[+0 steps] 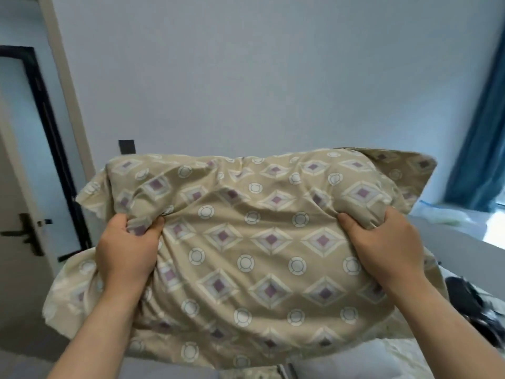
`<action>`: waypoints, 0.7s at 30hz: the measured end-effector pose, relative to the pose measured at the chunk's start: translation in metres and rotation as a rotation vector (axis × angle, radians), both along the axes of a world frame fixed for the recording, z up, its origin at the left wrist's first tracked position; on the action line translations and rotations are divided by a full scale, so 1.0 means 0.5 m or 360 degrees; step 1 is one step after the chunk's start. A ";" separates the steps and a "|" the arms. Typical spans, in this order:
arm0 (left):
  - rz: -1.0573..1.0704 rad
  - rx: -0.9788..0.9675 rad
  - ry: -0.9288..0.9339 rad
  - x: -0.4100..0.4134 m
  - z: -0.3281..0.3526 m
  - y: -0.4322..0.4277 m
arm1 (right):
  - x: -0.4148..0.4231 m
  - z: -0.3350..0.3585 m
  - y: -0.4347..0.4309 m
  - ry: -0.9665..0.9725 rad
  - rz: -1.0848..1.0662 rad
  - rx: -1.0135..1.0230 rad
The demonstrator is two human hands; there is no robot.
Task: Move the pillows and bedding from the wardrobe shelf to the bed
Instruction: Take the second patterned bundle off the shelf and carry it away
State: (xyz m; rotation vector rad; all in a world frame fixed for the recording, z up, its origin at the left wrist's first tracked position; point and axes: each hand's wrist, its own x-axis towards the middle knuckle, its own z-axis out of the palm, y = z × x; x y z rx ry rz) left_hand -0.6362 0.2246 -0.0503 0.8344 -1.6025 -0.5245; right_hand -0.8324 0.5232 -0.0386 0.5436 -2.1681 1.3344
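A: Where are we in the job?

B: Mid-carry, I'd say. The pillow [246,242] is up in the air, held in front of the person, with the wall [246,77] behind it. The left hand [125,250] is clamped on a bunch of the cover near the pillow's left side, and the right hand [382,244] pinches a fold near its right side. The two hands are well apart, fingers closed into the fabric.

A: And the bed?

B: Grey bed [451,242] surface shows to the right of the pillow and below it. There's dark clutter [470,305] on the bed just right of the pillow's lower corner. The wardrobe isn't in view.

A: So the pillow is off the shelf already?

B: It looks that way; it hangs clear, touching nothing but the hands. The door [24,187] stands left of the pillow.

A: What next?

B: Probably lower it flat onto the bed below the pillow, steering away from the clutter, then let both hands go. It's soft, so the grip on loose cover could slip.
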 end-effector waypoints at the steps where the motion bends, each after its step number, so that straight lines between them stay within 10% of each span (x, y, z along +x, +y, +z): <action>1: -0.0071 0.0016 -0.0017 -0.040 -0.004 0.021 | -0.011 -0.006 0.040 -0.0019 -0.0073 0.0003; 21: -0.1716 0.0144 -0.0608 -0.668 -0.352 0.545 | 0.033 -0.339 0.587 -0.0674 -0.1702 -0.0081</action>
